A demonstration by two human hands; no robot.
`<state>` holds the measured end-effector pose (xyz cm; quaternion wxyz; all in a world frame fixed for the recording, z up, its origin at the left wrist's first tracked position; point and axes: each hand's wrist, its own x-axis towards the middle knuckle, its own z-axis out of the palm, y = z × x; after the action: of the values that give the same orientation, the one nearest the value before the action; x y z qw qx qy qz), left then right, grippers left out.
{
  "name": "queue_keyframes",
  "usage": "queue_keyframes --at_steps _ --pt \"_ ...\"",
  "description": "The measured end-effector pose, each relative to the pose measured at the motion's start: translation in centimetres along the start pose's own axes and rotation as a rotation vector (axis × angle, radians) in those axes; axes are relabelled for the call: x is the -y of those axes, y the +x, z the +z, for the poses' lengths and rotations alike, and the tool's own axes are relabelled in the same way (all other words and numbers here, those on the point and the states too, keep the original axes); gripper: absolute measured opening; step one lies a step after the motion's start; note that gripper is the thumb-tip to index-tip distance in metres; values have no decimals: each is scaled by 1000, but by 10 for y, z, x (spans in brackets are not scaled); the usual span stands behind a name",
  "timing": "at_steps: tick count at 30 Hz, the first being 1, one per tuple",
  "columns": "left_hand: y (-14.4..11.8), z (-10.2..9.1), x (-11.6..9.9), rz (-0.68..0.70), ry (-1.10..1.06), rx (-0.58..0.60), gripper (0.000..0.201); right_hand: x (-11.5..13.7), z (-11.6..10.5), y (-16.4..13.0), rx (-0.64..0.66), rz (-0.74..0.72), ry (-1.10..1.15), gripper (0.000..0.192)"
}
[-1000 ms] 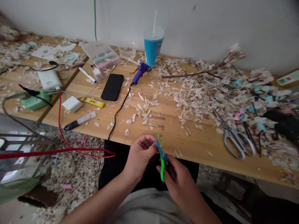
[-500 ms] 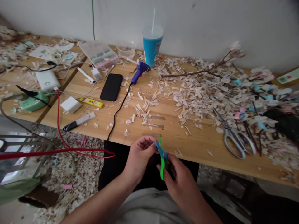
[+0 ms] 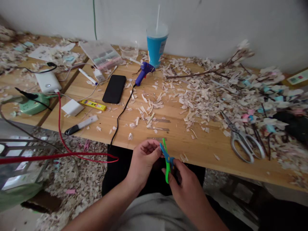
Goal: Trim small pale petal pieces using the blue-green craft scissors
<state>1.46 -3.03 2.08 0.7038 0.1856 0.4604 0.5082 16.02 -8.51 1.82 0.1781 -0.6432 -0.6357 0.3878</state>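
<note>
Small scissors point(image 3: 167, 159) with one green and one blue half are held by the handles in my right hand point(image 3: 184, 179), their blades slightly apart and pointing away from me. Beside the blades, my left hand point(image 3: 145, 158) is closed in a pinch at thumb and forefinger; what sits between those fingertips is too small to make out. The tip of the blue blade is close to the left thumb. Both hands are over my lap at the front edge of the wooden table point(image 3: 192, 141). Pale scraps point(image 3: 150, 110) lie on the wood just beyond.
Large grey scissors point(image 3: 243, 139) lie at the right near heaped pale petals point(image 3: 211, 93) and a branch point(image 3: 199, 75). Farther back stand a purple glue gun point(image 3: 142, 73) and a blue cup point(image 3: 156, 48). A black phone point(image 3: 114, 89), yellow box point(image 3: 93, 105) and red cable point(image 3: 60, 125) are at the left.
The view has shifted very slightly. Both hands hold nearly the same place, and the small scissors' blades look much as before.
</note>
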Motion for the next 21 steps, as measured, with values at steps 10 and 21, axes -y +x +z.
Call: queue_keyframes --at_steps 10,21 --pt "-4 -1 5 30 41 -25 16 4 -1 -3 44 -5 56 20" --pt "-4 -4 2 23 88 -6 21 7 -5 -3 70 -3 59 10"
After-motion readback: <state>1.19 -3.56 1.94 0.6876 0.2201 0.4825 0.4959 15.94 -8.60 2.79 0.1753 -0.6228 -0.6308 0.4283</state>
